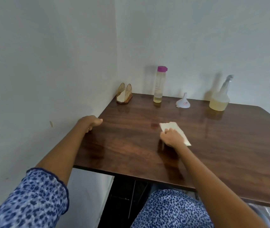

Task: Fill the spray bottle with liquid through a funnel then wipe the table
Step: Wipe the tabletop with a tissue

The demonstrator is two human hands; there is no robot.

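A clear spray bottle (220,96) with yellowish liquid in its lower part stands at the back right of the dark wooden table (213,145). A white funnel (183,101) lies upside down to its left. Further left stands a tall clear bottle (159,84) with a purple cap and a little liquid at the bottom. My right hand (172,137) presses flat on a folded white paper napkin (174,129) in the middle of the table. My left hand (90,121) grips the table's left edge, fingers curled over it.
A gold wire napkin holder (124,93) with white napkins sits in the back left corner against the walls. Pale walls close off the table at the left and back. My lap in blue patterned cloth lies under the near edge.
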